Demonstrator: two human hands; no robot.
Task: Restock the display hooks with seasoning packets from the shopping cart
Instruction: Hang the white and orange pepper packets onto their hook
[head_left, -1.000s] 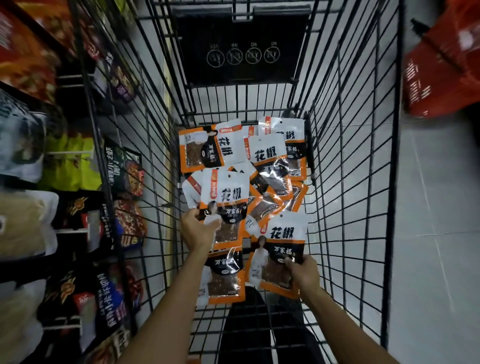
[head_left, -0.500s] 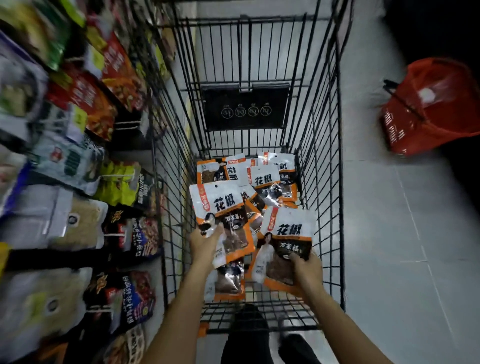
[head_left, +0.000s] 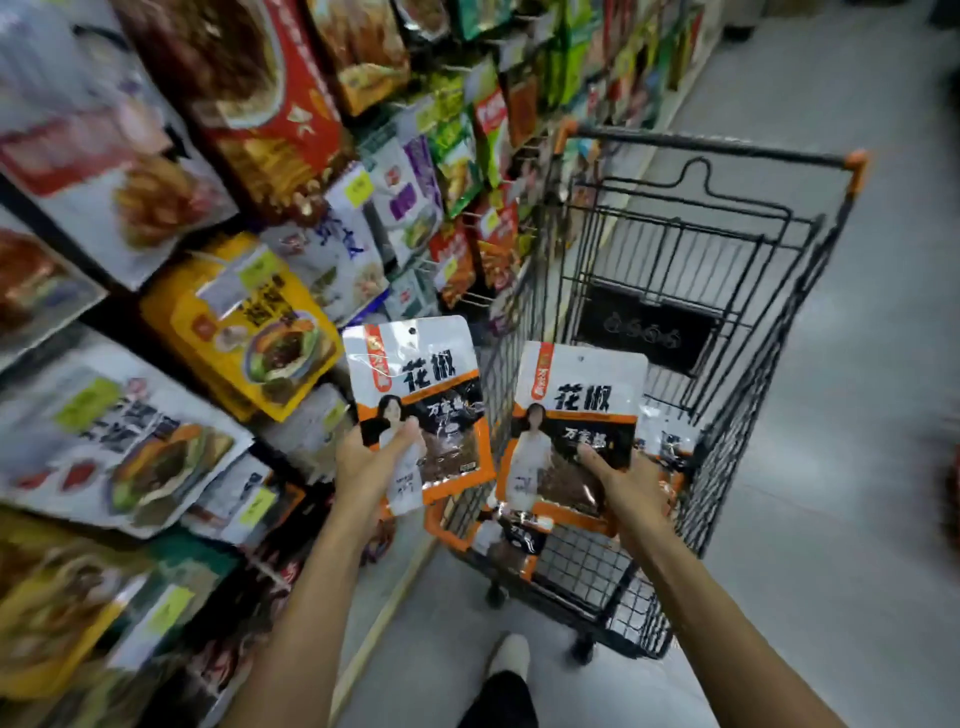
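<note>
the left hand grips one seasoning packet just left of the shopping cart. the right hand grips a second packet over the cart. keep each hole on top and aim for the display hooks. a moment ago both packets were low inside the cart.

Bold black characters "花椒" are printed on the left packet and the right packet; shelf labels are blurred beyond reading.

Wire cart on floor; seasoning packets inside.
</note>
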